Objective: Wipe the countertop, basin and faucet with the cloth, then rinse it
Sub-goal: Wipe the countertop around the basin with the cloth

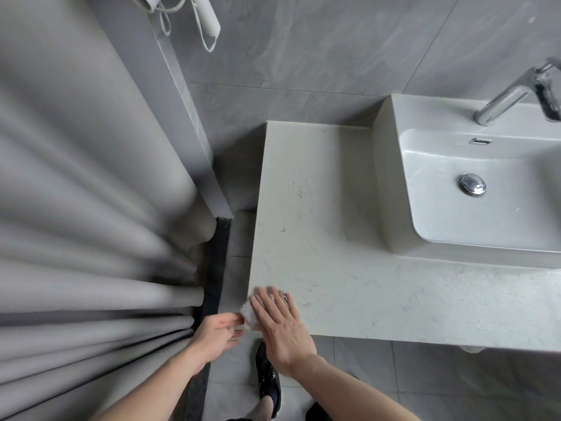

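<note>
**Cloth down at the desk's near-left corner**

Starting left of the basin: the left hand (217,332) is off the desk's edge, fingertips pinching the overhanging corner of the cloth (249,312). Next along, the right hand (280,323) lies open and flat, palm pressing the cloth onto the desk (334,238), well left of the basin and nearer the person. Only a speckled scrap of cloth peeks out around the fingers. It looks thin, soft and limp, so it should bunch and slide easily; a flat palm on top with a pinch at the free corner seems the way to steer it. Small dark marks dot the desk between cloth and basin. Further right, the basin (391,177) sits empty, only its chrome drain plug (472,184) at the bottom, apparently dry. Behind it the faucet (504,98), no water running.
</note>
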`<state>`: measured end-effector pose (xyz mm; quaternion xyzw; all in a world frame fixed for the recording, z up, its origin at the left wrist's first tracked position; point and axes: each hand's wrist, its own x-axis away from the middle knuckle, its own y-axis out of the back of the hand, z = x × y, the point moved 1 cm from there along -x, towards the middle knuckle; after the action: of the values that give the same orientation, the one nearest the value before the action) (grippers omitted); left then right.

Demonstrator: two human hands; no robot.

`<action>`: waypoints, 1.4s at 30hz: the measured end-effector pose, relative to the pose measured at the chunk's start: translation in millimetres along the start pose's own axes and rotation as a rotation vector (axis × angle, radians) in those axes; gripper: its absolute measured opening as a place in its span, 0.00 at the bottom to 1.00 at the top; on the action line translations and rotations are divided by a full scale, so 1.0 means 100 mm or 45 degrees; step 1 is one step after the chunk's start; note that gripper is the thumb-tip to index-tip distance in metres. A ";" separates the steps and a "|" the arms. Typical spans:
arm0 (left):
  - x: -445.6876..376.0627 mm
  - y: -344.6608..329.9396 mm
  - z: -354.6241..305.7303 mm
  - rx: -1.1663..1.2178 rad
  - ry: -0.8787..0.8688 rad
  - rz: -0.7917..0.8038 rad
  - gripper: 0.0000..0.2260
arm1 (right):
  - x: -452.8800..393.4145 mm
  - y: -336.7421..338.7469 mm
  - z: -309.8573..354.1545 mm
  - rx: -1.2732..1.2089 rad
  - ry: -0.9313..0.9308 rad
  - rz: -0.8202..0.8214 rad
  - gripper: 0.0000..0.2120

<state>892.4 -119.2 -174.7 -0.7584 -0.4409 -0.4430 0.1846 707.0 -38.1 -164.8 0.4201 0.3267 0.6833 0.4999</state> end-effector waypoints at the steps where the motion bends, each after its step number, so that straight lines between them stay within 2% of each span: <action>1: -0.01 0.01 -0.01 -0.004 -0.007 -0.009 0.18 | 0.08 0.00 -0.06 0.012 0.006 -0.005 0.36; 5: -0.08 0.05 -0.18 -0.022 -0.062 -0.134 0.19 | 0.23 0.08 -0.26 0.036 -0.011 0.003 0.31; 9: -0.18 0.00 -0.42 -0.103 -0.146 -0.223 0.21 | 0.13 0.25 -0.46 0.046 -0.087 0.005 0.35; 12: -0.17 -0.14 -0.67 -0.229 -0.242 -0.272 0.17 | 0.01 0.41 -0.77 0.027 -0.272 -0.073 0.33; 14: -0.16 -0.26 -0.82 -0.255 -0.272 -0.326 0.17 | 0.01 0.52 -1.06 -0.001 -0.435 -0.138 0.30; 17: -0.18 -0.41 -0.95 -0.288 -0.269 -0.416 0.17 | 0.21 0.64 -1.49 -0.025 -0.646 -0.232 0.31; 20: -0.26 -0.49 -1.01 -0.326 -0.198 -0.452 0.24 | 0.54 0.68 -1.80 -0.058 -0.851 -0.307 0.29; 24: -0.38 -0.59 -1.08 -0.361 -0.101 -0.491 0.33 | 0.96 0.74 -2.13 -0.156 -1.276 -0.422 0.30; 29: -0.40 -0.71 -1.11 -0.446 -0.108 -0.608 0.34 | 0.93 0.81 -2.24 -0.200 -1.400 -0.439 0.32; 32: -0.43 -0.76 -1.06 -0.513 -0.157 -0.740 0.36 | 0.63 0.76 -2.00 -0.176 -1.259 -0.414 0.35; 35: -0.50 -0.77 -1.02 -0.609 -0.190 -0.847 0.38 | 0.22 0.68 -1.66 -0.116 -0.948 -0.357 0.34; 42: -0.57 -0.75 -0.97 -0.693 -0.246 -0.947 0.31 | -0.77 0.68 -1.11 -0.045 -0.242 -0.190 0.32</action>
<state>768.7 -172.2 -177.9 -0.6074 -0.5657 -0.5062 -0.2342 590.7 -134.2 -173.0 0.4487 0.2960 0.6068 0.5855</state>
